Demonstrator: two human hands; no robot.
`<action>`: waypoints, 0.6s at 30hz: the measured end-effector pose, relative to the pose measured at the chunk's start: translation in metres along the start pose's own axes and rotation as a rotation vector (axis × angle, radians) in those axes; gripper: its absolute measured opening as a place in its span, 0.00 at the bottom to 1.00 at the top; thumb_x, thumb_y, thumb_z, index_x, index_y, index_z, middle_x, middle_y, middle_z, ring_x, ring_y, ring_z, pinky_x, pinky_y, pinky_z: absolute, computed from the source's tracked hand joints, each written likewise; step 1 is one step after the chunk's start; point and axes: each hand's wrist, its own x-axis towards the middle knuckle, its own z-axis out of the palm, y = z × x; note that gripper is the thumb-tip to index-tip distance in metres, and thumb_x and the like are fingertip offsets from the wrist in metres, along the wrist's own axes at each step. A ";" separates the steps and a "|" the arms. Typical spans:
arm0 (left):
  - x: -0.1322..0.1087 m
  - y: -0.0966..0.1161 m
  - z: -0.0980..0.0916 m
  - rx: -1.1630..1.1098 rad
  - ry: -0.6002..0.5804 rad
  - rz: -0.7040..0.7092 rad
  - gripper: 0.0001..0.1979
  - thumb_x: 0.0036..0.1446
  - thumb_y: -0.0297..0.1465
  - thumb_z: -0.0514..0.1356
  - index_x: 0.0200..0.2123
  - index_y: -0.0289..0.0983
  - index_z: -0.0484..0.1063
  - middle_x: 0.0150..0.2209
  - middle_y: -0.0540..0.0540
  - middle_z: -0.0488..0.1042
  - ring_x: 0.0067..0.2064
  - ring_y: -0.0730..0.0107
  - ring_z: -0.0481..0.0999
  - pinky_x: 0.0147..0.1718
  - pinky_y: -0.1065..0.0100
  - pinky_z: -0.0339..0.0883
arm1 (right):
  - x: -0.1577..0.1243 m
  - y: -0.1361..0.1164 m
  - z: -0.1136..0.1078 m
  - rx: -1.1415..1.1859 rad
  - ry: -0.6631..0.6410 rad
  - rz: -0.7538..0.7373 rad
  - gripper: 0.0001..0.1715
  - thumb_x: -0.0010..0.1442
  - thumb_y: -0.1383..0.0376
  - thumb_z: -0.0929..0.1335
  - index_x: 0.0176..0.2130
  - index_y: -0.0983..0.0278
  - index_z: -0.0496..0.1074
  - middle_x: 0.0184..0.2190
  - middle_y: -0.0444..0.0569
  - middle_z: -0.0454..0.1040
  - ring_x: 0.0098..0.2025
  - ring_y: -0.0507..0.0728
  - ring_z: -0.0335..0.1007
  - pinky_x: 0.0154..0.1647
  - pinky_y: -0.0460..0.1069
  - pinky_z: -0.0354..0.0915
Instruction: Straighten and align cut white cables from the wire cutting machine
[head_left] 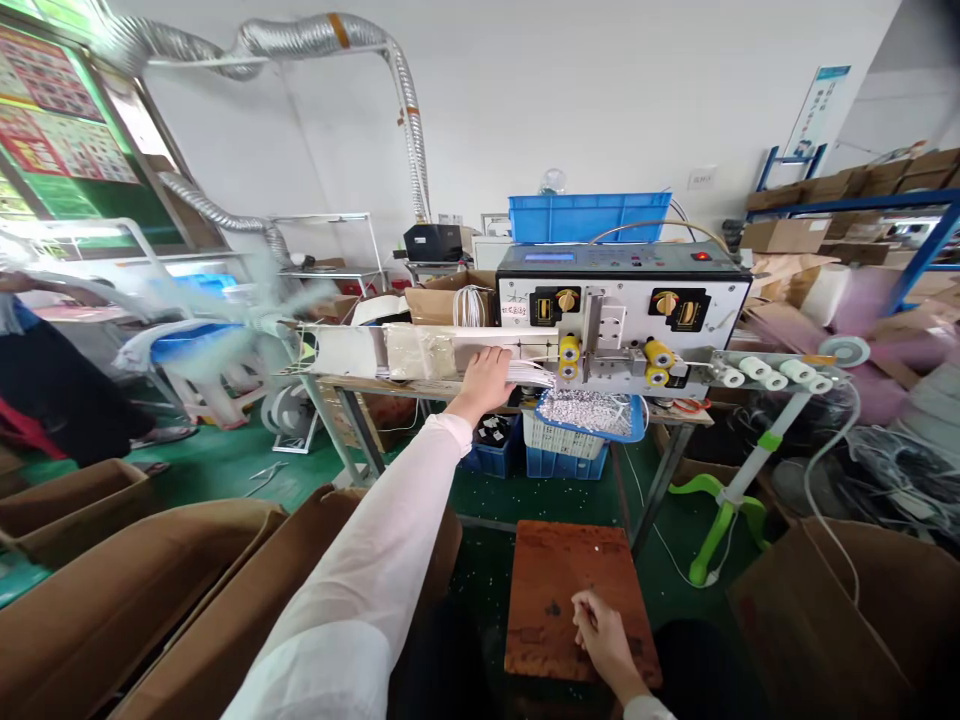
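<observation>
Two hands on record: we list the left hand [484,385] clenched on a bundle of white wires [529,375] before the wire-cutting machine [622,270] at the front edge of the table [360,386], the right hand [604,635] curled on a brown board [547,590], grip unclear, and a blue-rimmed tray [639,420] heaped with small silvery pieces [585,412], green floor [225,470] beneath

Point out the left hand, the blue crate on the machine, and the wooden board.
Left hand [484,385], head view, point on the back of the hand.
Blue plastic crate [589,218], head view, point on its front wall.
Wooden board [559,590], head view, point on its bare top surface.
</observation>
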 end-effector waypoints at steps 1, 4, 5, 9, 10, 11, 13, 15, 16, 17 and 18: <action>0.003 -0.001 0.002 -0.002 -0.021 0.000 0.26 0.54 0.34 0.62 0.54 0.30 0.64 0.53 0.34 0.69 0.54 0.49 0.65 0.52 0.55 0.60 | 0.000 0.000 0.000 -0.003 0.001 0.001 0.23 0.58 0.44 0.61 0.35 0.58 0.71 0.24 0.46 0.70 0.20 0.58 0.71 0.21 0.50 0.63; 0.012 -0.003 0.004 -0.012 -0.090 0.008 0.23 0.54 0.35 0.63 0.51 0.30 0.67 0.51 0.34 0.71 0.53 0.49 0.68 0.50 0.57 0.63 | 0.000 -0.002 0.000 -0.011 -0.002 0.003 0.23 0.58 0.45 0.62 0.35 0.60 0.71 0.24 0.46 0.71 0.20 0.57 0.71 0.22 0.49 0.63; 0.014 -0.005 0.003 -0.016 -0.118 0.019 0.22 0.54 0.36 0.62 0.50 0.30 0.68 0.50 0.34 0.72 0.52 0.50 0.70 0.49 0.58 0.64 | 0.000 -0.002 0.001 -0.013 -0.002 0.002 0.23 0.58 0.45 0.62 0.36 0.60 0.71 0.24 0.46 0.71 0.20 0.56 0.71 0.22 0.48 0.63; 0.017 -0.012 -0.008 -0.032 -0.227 0.109 0.15 0.56 0.35 0.60 0.43 0.32 0.73 0.45 0.36 0.76 0.47 0.52 0.75 0.45 0.60 0.67 | 0.001 -0.002 0.001 -0.026 -0.013 -0.005 0.22 0.59 0.48 0.62 0.36 0.63 0.71 0.25 0.46 0.71 0.21 0.54 0.71 0.21 0.46 0.62; 0.016 -0.013 -0.013 -0.033 -0.242 0.137 0.13 0.57 0.34 0.59 0.43 0.32 0.73 0.45 0.36 0.76 0.47 0.52 0.75 0.45 0.60 0.67 | 0.001 -0.001 0.001 -0.031 -0.017 -0.006 0.21 0.60 0.49 0.61 0.36 0.63 0.71 0.25 0.46 0.71 0.21 0.55 0.71 0.21 0.46 0.62; 0.013 -0.012 -0.018 -0.034 -0.250 0.166 0.12 0.57 0.32 0.59 0.42 0.32 0.73 0.45 0.36 0.76 0.47 0.52 0.75 0.45 0.60 0.67 | 0.002 0.000 0.001 -0.037 -0.020 -0.005 0.21 0.60 0.49 0.61 0.37 0.63 0.71 0.25 0.46 0.71 0.21 0.55 0.71 0.21 0.46 0.62; 0.004 -0.003 -0.030 -0.039 -0.257 0.221 0.10 0.57 0.28 0.57 0.41 0.32 0.73 0.45 0.37 0.76 0.47 0.53 0.75 0.44 0.60 0.67 | 0.003 0.001 0.002 -0.046 -0.021 -0.005 0.21 0.60 0.49 0.62 0.37 0.62 0.71 0.25 0.46 0.71 0.21 0.55 0.71 0.21 0.47 0.62; -0.013 0.018 -0.045 -0.054 -0.266 0.278 0.09 0.58 0.25 0.54 0.40 0.34 0.72 0.43 0.39 0.77 0.45 0.57 0.76 0.43 0.62 0.68 | 0.003 -0.001 0.001 -0.044 -0.018 -0.007 0.20 0.59 0.49 0.62 0.37 0.62 0.71 0.25 0.46 0.72 0.21 0.55 0.72 0.22 0.47 0.63; -0.024 0.033 -0.052 -0.074 -0.268 0.321 0.09 0.58 0.24 0.53 0.39 0.34 0.72 0.41 0.41 0.77 0.43 0.59 0.77 0.41 0.63 0.68 | 0.002 -0.004 0.000 -0.041 -0.019 -0.007 0.20 0.59 0.49 0.62 0.37 0.62 0.71 0.25 0.46 0.72 0.22 0.56 0.72 0.23 0.47 0.63; -0.039 0.052 -0.060 -0.098 -0.270 0.371 0.09 0.57 0.23 0.53 0.38 0.35 0.71 0.39 0.43 0.77 0.40 0.61 0.77 0.39 0.64 0.68 | 0.001 -0.009 -0.002 -0.036 -0.021 -0.005 0.20 0.59 0.49 0.62 0.36 0.62 0.71 0.25 0.46 0.72 0.22 0.56 0.72 0.23 0.48 0.64; -0.055 0.073 -0.068 -0.139 -0.264 0.446 0.09 0.56 0.22 0.53 0.37 0.36 0.71 0.37 0.43 0.77 0.38 0.62 0.77 0.37 0.64 0.68 | 0.000 -0.015 -0.004 -0.031 -0.022 0.000 0.21 0.58 0.48 0.63 0.36 0.62 0.71 0.25 0.46 0.72 0.22 0.56 0.72 0.23 0.48 0.64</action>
